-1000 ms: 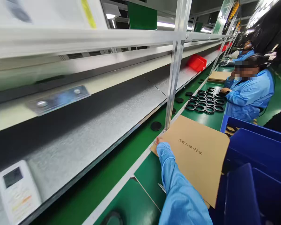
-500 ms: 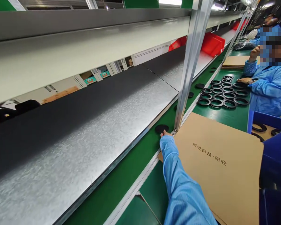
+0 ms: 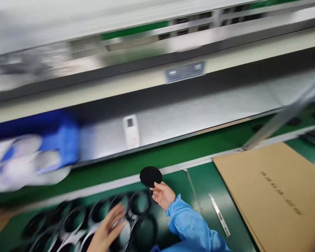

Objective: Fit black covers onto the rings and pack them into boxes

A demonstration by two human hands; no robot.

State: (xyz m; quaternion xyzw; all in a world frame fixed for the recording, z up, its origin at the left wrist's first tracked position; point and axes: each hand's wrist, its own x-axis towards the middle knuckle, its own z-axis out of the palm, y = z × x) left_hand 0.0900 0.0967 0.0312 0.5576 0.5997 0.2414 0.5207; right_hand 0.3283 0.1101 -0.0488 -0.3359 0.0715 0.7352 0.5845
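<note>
My right hand (image 3: 161,194), in a blue sleeve, pinches a flat black round disc (image 3: 150,176) by its lower edge and holds it upright over the green bench (image 3: 199,182). My left hand (image 3: 109,226) is blurred by motion. Its fingers are stretched out low over several black rings (image 3: 139,203) lying in rows on the bench at the lower left. The left hand appears to hold nothing.
A large brown cardboard sheet (image 3: 273,189) with printed characters lies at the right. A thin metal strip (image 3: 219,215) lies beside it. On the metal shelf behind sit a white handheld device (image 3: 131,131) and a blurred blue bin (image 3: 60,140). A slanted metal post (image 3: 278,119) rises at the right.
The view has swung left, away from the cardboard and the co-worker. My right hand reached to a black disc by the post and now holds it, drawn back near the rings.
</note>
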